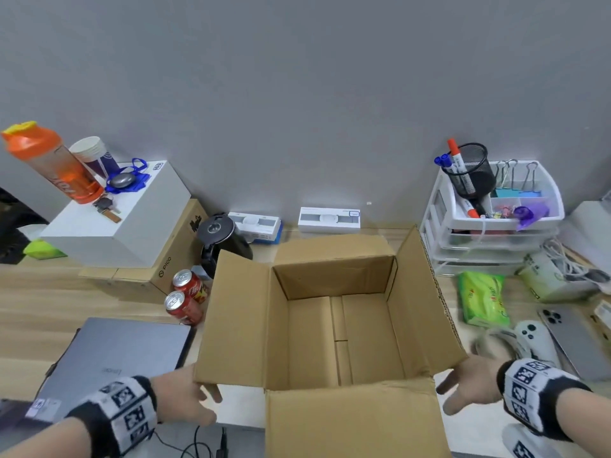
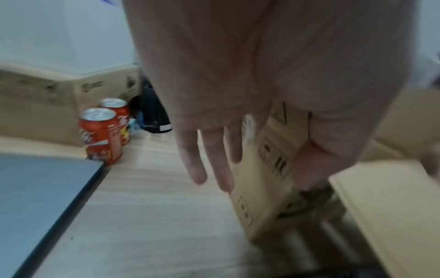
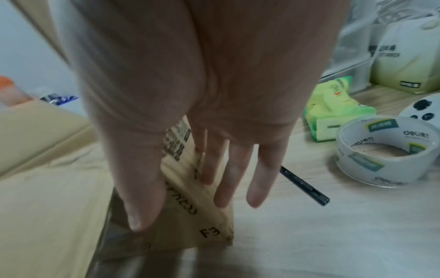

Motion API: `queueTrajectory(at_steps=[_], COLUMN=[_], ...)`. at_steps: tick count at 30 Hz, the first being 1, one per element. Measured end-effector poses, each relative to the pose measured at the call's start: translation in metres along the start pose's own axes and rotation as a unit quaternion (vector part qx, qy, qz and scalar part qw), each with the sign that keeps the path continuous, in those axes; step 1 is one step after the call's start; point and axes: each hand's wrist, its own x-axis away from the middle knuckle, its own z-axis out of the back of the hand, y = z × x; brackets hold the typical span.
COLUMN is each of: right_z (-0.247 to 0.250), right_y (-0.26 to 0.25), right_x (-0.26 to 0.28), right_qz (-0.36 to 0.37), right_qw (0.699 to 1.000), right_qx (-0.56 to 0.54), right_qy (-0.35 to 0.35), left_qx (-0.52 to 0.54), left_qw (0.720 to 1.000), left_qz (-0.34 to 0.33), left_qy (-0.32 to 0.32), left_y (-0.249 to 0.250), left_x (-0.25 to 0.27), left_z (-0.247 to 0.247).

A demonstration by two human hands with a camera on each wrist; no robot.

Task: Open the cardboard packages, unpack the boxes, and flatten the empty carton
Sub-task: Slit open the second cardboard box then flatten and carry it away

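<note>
An open brown cardboard carton (image 1: 334,325) stands on the wooden desk with all its flaps up and nothing inside. My left hand (image 1: 206,396) is at its near left corner, fingers straight alongside the printed left wall (image 2: 262,188). My right hand (image 1: 451,393) is at the near right corner, fingers straight and spread beside the right wall (image 3: 190,216). Neither hand grips anything. Two white product boxes (image 1: 329,220) (image 1: 256,226) lie by the back wall behind the carton.
Left of the carton are a closed laptop (image 1: 115,355), two red cans (image 1: 185,297) and a black kettle (image 1: 223,242). On the right are a tape roll (image 3: 385,152), a black pen (image 3: 304,186), a green pack (image 1: 482,299), a controller (image 1: 532,338), a phone (image 1: 575,338) and a drawer organiser (image 1: 489,233).
</note>
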Motion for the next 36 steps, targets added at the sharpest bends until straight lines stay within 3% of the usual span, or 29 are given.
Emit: queueTrajectory(at_steps=[3,5,9,11,13,15,17,20,24,28,32,36], right_z=[-0.008,-0.011,-0.009,-0.002,0.010,0.023,0.038,0.060,0.086,0.081,0.059,0.050], right_y=[0.008,0.008,-0.002,-0.009,-0.020,-0.026,-0.034,-0.052,-0.075,-0.076,-0.072,-0.073], right_x=[-0.011,-0.016,-0.019,-0.012,-0.002,0.005,0.011,0.025,0.046,0.040,0.026,0.023], right_qz=[0.046,0.060,0.109,0.122,0.139,0.153,0.177,0.242,0.325,0.329,0.334,0.343], right_qw=[0.997,0.994,0.983,0.976,0.967,0.947,0.924,0.897,0.848,0.854,0.876,0.896], right_qx=[0.019,0.014,-0.028,-0.089,-0.137,-0.208,-0.266,-0.311,-0.395,-0.393,-0.343,-0.279], right_qy=[0.064,0.089,0.145,0.157,0.167,0.193,0.210,0.198,0.137,0.088,0.063,0.048], left_qx=[-0.198,-0.210,-0.085,0.061,0.182,0.236,0.285,0.411,0.506,0.586,0.555,0.558], left_qw=[0.978,0.974,0.987,0.980,0.955,0.935,0.913,0.856,0.821,0.774,0.794,0.799], left_qz=[0.018,0.021,-0.054,-0.118,-0.165,-0.185,-0.176,-0.146,-0.160,-0.180,-0.182,-0.194], left_qy=[0.057,0.083,0.123,0.146,0.164,0.191,0.232,0.279,0.208,0.158,0.165,0.109], left_y=[0.004,0.011,0.031,0.040,0.043,0.051,0.062,0.087,0.090,0.079,0.071,0.073], left_x=[-0.019,-0.036,-0.057,-0.056,-0.052,-0.046,-0.039,-0.016,-0.004,-0.015,-0.038,-0.043], left_z=[-0.026,-0.036,-0.037,-0.029,-0.017,0.004,0.027,0.068,0.102,0.093,0.076,0.063])
